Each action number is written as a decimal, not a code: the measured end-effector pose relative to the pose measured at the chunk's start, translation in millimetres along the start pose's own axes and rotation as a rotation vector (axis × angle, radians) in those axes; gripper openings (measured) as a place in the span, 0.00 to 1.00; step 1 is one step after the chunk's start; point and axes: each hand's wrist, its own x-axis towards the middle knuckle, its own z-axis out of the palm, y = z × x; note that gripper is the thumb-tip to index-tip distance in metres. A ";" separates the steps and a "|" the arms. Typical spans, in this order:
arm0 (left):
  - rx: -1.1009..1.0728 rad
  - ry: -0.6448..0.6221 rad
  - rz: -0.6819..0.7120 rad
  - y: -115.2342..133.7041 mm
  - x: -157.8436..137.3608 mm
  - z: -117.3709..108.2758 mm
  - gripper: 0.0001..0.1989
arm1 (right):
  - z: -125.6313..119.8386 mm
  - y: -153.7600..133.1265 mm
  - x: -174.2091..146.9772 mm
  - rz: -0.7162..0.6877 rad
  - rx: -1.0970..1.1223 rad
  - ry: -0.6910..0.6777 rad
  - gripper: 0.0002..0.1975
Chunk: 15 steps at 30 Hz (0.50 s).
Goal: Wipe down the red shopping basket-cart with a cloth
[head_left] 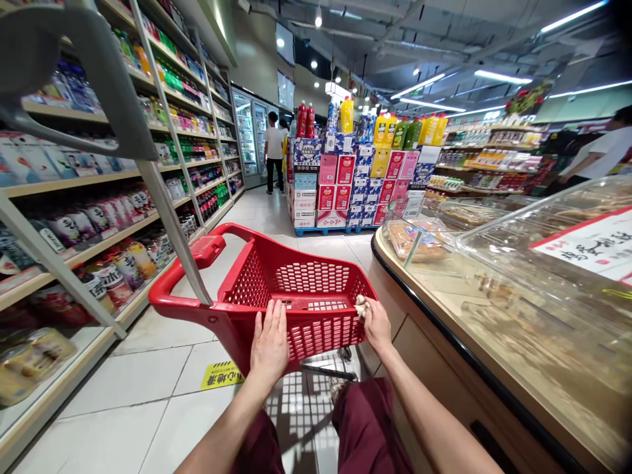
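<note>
A red plastic shopping basket cart [316,263] with slotted sides stands in front of me, its basket bare inside. My left hand [270,339] lies with fingers stretched out against the cart's near side, fingertips at the rim. At the right end of the same rim, my right hand [377,322] is closed around a crumpled off-white cloth [363,305], pressed to the rim. To the left rises the cart's grey pole with a dark grey handle [123,112], close to the camera.
Shelves of drinks [168,85] run along the left. A display counter with clear covers [494,276] borders the right side. Stacked drink boxes [336,184] stand ahead on a blue pallet. One person [273,148] stands beyond; another [605,151] is at far right. A yellow floor sticker [220,376] lies below.
</note>
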 end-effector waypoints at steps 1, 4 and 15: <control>-0.001 -0.010 0.015 5.8 1.7 2.1 0.30 | 1.4 -1.9 -0.5 0.030 -0.007 0.017 0.18; -0.006 -0.052 0.073 25.6 7.6 10.2 0.29 | 9.9 -25.8 -2.7 -0.134 0.049 -0.084 0.17; -0.032 -0.054 0.141 46.5 11.3 24.9 0.31 | 3.5 -22.0 -2.0 -0.107 0.050 -0.076 0.17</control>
